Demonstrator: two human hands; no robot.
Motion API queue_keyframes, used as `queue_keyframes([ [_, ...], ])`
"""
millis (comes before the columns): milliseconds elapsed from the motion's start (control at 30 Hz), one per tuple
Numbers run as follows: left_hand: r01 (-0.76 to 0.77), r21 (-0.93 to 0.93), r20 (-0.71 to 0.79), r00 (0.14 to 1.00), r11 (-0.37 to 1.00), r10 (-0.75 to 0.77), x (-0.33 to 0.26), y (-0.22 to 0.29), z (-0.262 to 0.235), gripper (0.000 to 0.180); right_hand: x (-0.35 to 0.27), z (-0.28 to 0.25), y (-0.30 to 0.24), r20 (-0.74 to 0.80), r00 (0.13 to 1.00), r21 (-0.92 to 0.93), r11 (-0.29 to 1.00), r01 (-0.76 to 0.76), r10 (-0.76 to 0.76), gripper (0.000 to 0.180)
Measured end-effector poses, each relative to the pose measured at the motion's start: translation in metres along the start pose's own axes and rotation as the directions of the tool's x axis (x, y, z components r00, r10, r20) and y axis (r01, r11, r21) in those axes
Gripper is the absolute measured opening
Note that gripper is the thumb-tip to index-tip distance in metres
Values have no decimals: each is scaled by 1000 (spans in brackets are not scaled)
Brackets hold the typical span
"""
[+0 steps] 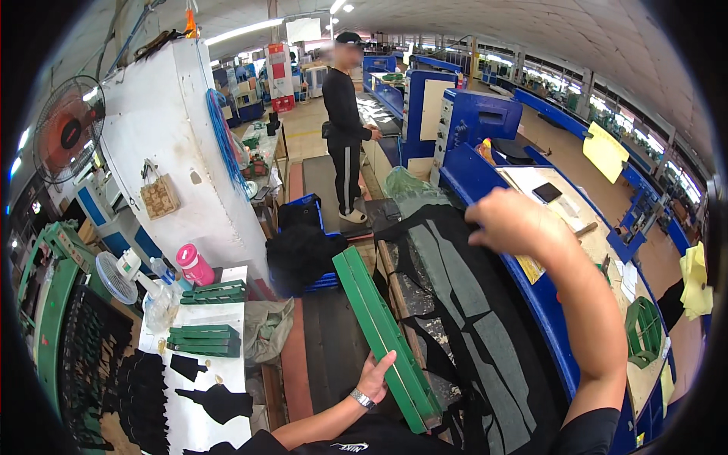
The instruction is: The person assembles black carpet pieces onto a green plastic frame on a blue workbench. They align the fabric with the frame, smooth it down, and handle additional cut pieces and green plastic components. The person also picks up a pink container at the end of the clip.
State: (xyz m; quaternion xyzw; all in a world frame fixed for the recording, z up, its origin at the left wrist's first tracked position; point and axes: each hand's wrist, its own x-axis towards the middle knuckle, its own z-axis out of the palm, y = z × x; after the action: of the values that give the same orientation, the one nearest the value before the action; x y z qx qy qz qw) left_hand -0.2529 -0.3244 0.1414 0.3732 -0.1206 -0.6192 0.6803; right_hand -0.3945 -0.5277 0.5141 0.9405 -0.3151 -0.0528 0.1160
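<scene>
My left hand point(376, 377), with a metal watch at its wrist, grips a long green cutting die point(373, 322) near its lower end. The die is tilted, with its far end pointing away to the left. It lies over the left edge of the worktable. My right hand point(504, 220) is raised above the far part of the black fabric point(497, 284); its fingers are curled downward, and whatever they hold is hidden. Long grey-green cut-out areas point(497, 364) show in the fabric, and loose black scraps point(428, 330) hang at its left side.
On the left, a white table point(201, 315) bears more green dies point(203, 340) and black cut pieces. A blue crate point(303, 284) of black material stands ahead. A blue machine beam point(523, 299) runs along the right, with a phone point(547, 192) behind it. Another person point(346, 125) stands farther off.
</scene>
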Motion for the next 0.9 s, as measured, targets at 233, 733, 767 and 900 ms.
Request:
queue_keyframes([
  [233, -31, 45, -37, 999, 998, 33, 1, 3, -7, 48, -69, 38, -26, 289, 950, 288, 957, 33, -120, 45],
  [733, 33, 65, -25, 999, 997, -31, 8, -2, 3, 45, -93, 60, -14, 307, 951, 266, 957, -113, 27, 47],
  [767, 34, 69, -30, 999, 997, -32, 8, -2, 4, 45, -94, 59, -14, 299, 954, 262, 958, -120, 38, 47],
  [900, 28, 79, -36, 999, 996, -26, 9, 2, 7, 46, -96, 60, -14, 274, 959, 260, 955, -139, 65, 46],
])
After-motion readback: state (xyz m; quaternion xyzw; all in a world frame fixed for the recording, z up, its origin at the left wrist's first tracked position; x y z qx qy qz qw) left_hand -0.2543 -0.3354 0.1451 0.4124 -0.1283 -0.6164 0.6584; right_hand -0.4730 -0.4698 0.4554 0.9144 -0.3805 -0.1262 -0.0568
